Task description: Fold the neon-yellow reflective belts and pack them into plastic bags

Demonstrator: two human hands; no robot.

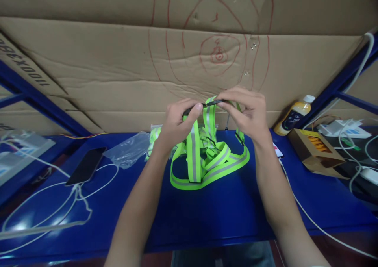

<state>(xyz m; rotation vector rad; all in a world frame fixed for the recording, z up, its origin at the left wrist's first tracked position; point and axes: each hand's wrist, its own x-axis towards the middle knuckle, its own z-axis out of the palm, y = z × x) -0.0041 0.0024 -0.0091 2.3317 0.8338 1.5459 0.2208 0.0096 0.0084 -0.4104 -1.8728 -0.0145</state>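
Observation:
A neon-green reflective harness (194, 156) with grey stripes hangs from my hands, its lower straps lying in loops on the blue table. My left hand (178, 121) pinches a black buckle part at the harness's top, thumb on it. Opposite, my right hand (249, 111) grips a thin black buckle piece (213, 102) between thumb and fingers. The two black parts meet or nearly meet between my hands; whether they are joined I cannot tell. Behind the harness sits more green strapping in clear plastic (154, 135), partly hidden.
An empty clear bag (130, 151) lies at left beside a black phone (86, 166) and looped white cables. To the right stand a juice bottle (293, 115) and an open cardboard box (315, 151). Cardboard (112, 70) with red rings forms the back. Power strips sit at both sides.

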